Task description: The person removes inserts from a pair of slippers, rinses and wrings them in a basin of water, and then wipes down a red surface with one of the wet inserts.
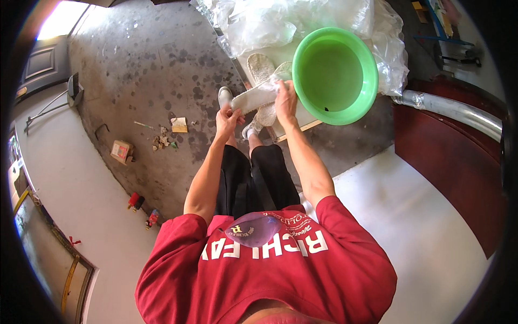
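Observation:
A long, pale insole-shaped piece (251, 98) is stretched between my hands. My left hand (228, 120) pinches its near left end. At its far right part, my right hand (285, 99) grips a bunched whitish cloth or film (270, 84) against it. Beneath lie more fuzzy, sole-shaped pieces, one pointing away from me (260, 68) and another under the held piece (267, 115). Just right of my right hand stands a round green plastic basin (297, 77), which appears to hold liquid, with a small dark speck near its lower side.
Clear plastic bags or sheeting (259, 26) heap behind the basin on a low table (309, 123). A silvery duct (453, 109) runs along a dark red panel (445, 141) at right. On the stained floor at left lie a small carton (122, 151), a yellowish block (179, 125) and crumpled scraps (162, 139).

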Available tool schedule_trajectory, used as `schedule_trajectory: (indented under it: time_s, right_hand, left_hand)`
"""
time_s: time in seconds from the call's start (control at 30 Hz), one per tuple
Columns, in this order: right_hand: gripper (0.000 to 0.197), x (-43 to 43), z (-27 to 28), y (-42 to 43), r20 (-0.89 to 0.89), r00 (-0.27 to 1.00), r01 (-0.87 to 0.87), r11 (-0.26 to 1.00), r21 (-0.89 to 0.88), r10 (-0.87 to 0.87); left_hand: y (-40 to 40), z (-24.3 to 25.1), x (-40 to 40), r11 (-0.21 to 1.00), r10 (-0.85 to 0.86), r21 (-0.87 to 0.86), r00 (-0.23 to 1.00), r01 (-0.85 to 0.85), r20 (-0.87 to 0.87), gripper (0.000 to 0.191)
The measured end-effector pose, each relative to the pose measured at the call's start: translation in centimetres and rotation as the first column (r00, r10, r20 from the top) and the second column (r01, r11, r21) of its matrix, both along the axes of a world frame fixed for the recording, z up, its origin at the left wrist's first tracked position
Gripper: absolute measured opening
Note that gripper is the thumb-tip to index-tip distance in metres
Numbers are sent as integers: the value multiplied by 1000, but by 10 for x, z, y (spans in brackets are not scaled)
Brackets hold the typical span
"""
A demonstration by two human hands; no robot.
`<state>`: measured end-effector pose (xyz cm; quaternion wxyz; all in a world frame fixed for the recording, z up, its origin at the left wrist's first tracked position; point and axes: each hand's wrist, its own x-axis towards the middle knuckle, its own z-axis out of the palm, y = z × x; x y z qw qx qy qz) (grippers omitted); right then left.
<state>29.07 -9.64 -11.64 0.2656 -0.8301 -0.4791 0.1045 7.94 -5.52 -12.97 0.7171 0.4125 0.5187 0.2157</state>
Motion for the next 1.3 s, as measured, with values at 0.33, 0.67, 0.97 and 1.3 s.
schedule_trajectory:
  time_s: [0.33,0.67,0.97,1.3]
  right_hand:
    - [31,-62,3,-2,-166,965,-175,971,165,202]
    - [19,3,6,1,-60,995,-75,997,35,77]
    - [36,-52,14,-14,-121,988,-80,989,124,95]
    - [19,-43,16,-9,-112,953,-269,955,122,282]
  left_hand:
    - [8,-7,16,990,35,-137,994,-20,108,21]
    - [22,7,0,976,28,-216,993,-2,118,23]
    - [13,2,-7,975,-14,-220,994,37,104,22]
    - [1,-7,-5,971,13,-238,994,14,113,22]
